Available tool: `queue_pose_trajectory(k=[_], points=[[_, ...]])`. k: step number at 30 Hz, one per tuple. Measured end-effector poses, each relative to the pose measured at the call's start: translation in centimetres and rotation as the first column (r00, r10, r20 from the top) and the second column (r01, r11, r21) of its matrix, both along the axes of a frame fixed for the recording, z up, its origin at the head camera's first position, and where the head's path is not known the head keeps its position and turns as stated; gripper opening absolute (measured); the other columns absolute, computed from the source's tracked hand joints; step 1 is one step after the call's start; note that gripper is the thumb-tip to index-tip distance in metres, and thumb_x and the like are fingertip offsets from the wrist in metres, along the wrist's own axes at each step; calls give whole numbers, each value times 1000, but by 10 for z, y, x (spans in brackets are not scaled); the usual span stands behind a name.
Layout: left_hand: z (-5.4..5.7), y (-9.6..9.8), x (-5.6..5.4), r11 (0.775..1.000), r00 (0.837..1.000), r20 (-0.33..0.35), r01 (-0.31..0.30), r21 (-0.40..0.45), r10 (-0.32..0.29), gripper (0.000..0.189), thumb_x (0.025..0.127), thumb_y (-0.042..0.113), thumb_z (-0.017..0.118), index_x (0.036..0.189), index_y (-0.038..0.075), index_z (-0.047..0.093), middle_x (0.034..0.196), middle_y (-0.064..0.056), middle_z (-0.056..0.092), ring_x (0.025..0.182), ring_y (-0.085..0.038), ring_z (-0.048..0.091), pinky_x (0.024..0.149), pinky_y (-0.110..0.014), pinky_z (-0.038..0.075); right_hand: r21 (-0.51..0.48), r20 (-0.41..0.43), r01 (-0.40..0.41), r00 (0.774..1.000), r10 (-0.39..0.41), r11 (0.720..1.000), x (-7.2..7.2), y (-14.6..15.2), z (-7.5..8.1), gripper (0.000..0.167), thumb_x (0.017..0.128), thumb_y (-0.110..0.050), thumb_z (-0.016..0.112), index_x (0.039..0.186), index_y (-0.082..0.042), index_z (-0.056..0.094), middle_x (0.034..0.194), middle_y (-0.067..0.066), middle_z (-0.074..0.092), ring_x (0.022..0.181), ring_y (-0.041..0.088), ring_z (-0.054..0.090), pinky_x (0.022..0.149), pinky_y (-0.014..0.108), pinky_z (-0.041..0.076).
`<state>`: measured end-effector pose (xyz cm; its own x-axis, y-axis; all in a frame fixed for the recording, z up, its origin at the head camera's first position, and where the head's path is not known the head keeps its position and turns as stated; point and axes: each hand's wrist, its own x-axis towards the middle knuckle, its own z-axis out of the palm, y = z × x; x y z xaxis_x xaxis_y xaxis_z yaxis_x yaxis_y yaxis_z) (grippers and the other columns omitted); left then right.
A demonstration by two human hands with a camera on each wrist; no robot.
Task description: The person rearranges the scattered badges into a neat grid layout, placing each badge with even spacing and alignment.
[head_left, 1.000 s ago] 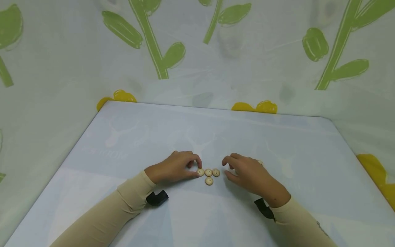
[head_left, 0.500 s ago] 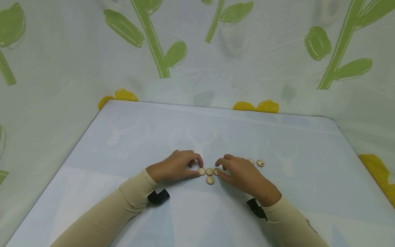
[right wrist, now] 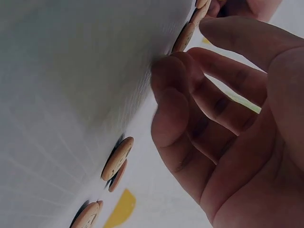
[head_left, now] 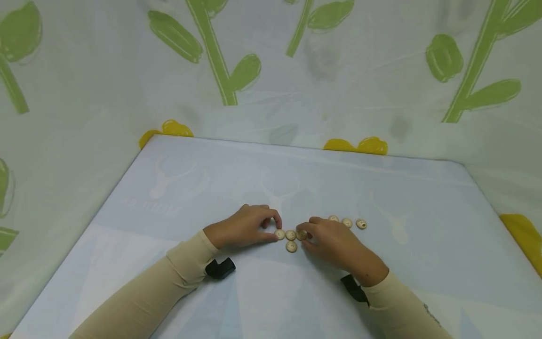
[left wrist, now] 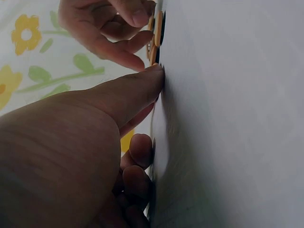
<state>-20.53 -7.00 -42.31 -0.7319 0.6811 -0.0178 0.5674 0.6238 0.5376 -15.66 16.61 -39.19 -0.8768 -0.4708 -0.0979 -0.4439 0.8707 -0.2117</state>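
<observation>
Three small round wooden discs with dark markings lie side by side on the table, in the head view. My left hand (head_left: pixel 250 226) has its thumb and index finger at opposite edges of the left disc (head_left: pixel 280 234), pinching it. The middle disc (head_left: pixel 290 235) lies between the hands, with a fourth disc (head_left: pixel 291 246) just below it. At the row's right end my right hand (head_left: pixel 334 242) holds the right disc (head_left: pixel 301 234) between thumb and index finger, partly covering it. Behind the right hand lie more discs (right wrist: pixel 118 159), seen edge-on in the right wrist view.
A short spread of discs (head_left: pixel 347 222) lies on the table beyond the right hand. The pale table (head_left: pixel 211 179) runs back to a curtain (head_left: pixel 271 80) printed with green stems and yellow flowers. A black wrist mount (head_left: pixel 220 269) sits under the left sleeve.
My right hand has moved left to the right disc and its fingers have come together on it. Discs behind that hand have come into view. The left hand has stayed at its disc.
</observation>
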Motion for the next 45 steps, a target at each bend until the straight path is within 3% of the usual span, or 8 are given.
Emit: queue_pose_trajectory(k=[8,15,23,30,45], points=[[-1,-1,0,1000,1000,11,-2,-2,2,18,89,38,75,104,32,66,83,10,53,80,-5,49,75,-32,34,-8,25,7,1000,-7,1000,-1,-1,-2,29,87,-17,77,116,-14,73,91,-4,65,76,6,60,67,23,51],[-3,0,0,1000,1000,3,2,3,-2,17,90,38,74,104,33,66,83,10,52,80,-5,49,77,-33,33,-4,-16,-9,1000,9,1000,1,0,-6,30,86,-16,78,115,-13,74,92,-3,65,70,5,56,62,21,47],[-3,0,-1,1000,1000,7,-6,-2,6,16,90,38,74,104,33,66,83,10,52,80,-5,49,78,-33,33,-30,1,4,1000,-4,1000,0,0,-8,25,86,-14,79,110,-13,74,89,-3,64,78,8,64,68,25,53],[1,1,0,1000,1000,10,-10,-9,10,17,90,37,74,104,32,66,83,9,52,80,-5,49,76,-32,34,-47,-15,-7,1000,6,999,-2,0,-7,19,87,-14,77,106,-13,74,87,-4,64,77,8,62,69,26,53],[-1,0,-1,1000,1000,8,-9,-17,9,17,90,39,73,104,33,66,84,10,52,81,-5,50,79,-34,33,-11,-152,-91,984,89,996,-1,3,-8,15,84,-16,79,98,-14,77,81,-5,63,63,4,55,58,17,45]])
